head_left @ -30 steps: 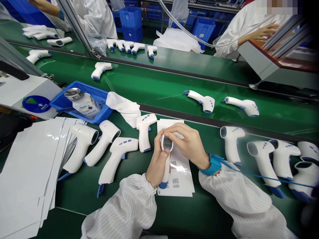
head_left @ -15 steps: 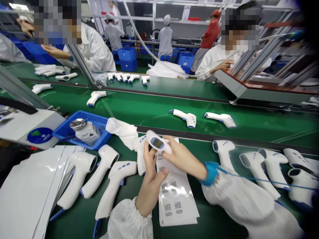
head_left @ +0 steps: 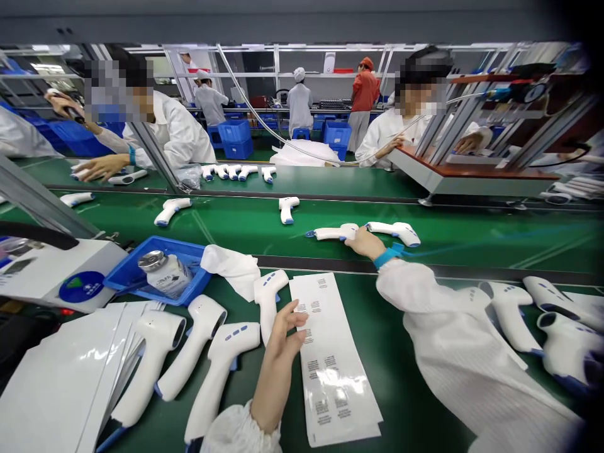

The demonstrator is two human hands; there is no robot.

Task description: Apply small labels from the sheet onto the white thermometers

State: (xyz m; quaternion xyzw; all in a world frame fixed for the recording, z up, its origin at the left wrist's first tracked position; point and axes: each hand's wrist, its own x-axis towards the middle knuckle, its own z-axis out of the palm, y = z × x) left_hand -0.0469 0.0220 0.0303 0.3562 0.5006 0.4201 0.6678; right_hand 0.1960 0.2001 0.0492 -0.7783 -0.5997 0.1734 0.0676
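My right hand (head_left: 365,243) reaches onto the green belt, its fingers against the handle end of a white thermometer (head_left: 335,232) lying there; its fingertips are partly hidden. Another thermometer (head_left: 396,231) lies just to its right. My left hand (head_left: 282,336) is raised over the left edge of a sheet of printed labels (head_left: 337,352), fingers apart and holding nothing. Beside it, a thermometer with blue buttons (head_left: 268,299) rests on the green bench. Several more thermometers (head_left: 221,371) lie to the left, and others (head_left: 514,311) at the right near my sleeve.
A blue tray (head_left: 201,286) holds a bottle, with a white cloth (head_left: 231,267) beside it. White sheets (head_left: 51,371) lie at the left. Across the belt (head_left: 236,226), people in white work near a metal-framed fixture (head_left: 476,179).
My right hand has moved from the thermometer held above the labels to the belt. My left hand no longer holds anything. The camera view has shifted, and another thermometer stands out mid-belt.
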